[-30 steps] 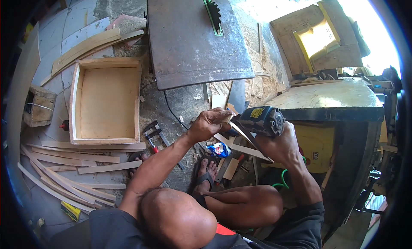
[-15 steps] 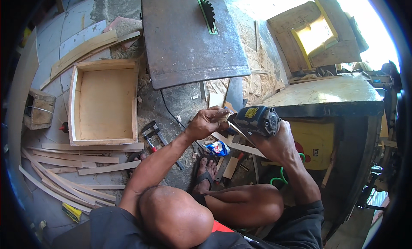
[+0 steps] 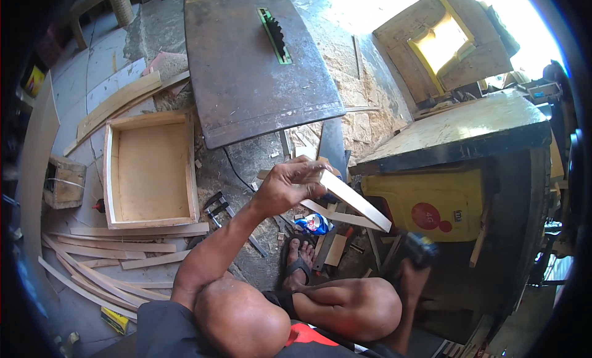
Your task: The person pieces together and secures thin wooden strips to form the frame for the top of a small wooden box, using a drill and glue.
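One power tool (image 3: 420, 251) lowered, right hand (image 3: 413, 274) gripping; left hand (image 3: 293, 185) pinching one board (image 3: 357, 202).

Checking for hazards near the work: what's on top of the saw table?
On the saw table, a dark toothed blade stands up through a green insert. The blade's lower part is covered by the table.

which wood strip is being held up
The pale strip in the left hand, slanting down to the right; the strips at the person's left lie on the floor.
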{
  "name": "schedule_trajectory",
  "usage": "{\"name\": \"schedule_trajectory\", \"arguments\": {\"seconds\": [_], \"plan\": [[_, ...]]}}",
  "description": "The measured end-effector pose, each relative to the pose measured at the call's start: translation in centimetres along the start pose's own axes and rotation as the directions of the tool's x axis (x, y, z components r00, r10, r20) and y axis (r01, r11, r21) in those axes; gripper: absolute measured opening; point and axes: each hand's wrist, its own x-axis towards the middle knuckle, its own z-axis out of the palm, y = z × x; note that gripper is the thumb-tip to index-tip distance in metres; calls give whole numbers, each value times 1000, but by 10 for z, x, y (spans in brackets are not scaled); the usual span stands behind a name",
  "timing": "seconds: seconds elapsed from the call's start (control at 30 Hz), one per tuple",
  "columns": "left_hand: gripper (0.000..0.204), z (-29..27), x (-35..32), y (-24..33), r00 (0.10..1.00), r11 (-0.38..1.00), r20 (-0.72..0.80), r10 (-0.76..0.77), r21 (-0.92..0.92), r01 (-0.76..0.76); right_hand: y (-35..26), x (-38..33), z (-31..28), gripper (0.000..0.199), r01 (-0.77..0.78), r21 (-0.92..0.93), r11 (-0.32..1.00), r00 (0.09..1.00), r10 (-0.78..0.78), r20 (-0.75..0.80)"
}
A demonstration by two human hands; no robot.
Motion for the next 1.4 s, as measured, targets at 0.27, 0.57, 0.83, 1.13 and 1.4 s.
{"name": "schedule_trajectory", "arguments": {"seconds": [0.27, 0.57, 0.83, 1.13, 1.4], "plan": [[42, 58, 9, 114, 882, 635, 367, 297, 614, -469, -27, -64, 7, 36, 536, -213, 817, 623, -213, 753], [50, 116, 17, 95, 790, 305, 566, 236, 729, -613, -146, -35, 45, 51, 565, 435, 701, 335, -677, 655], [63, 93, 15, 89, 713, 200, 438, 547, 759, -619, -60, 30, 96, 34, 5, 645, 764, 811, -380, 444], [83, -63, -84, 10, 756, 723, -471, 455, 691, -5, -30, 52, 117, 18, 16, 757, 653, 841, -419, 343], [44, -49, -60, 69, 900, 847, -396, 181, 528, 62, -19, 55, 189, 64, -354, 856, 377, 765, -410, 497]]}}
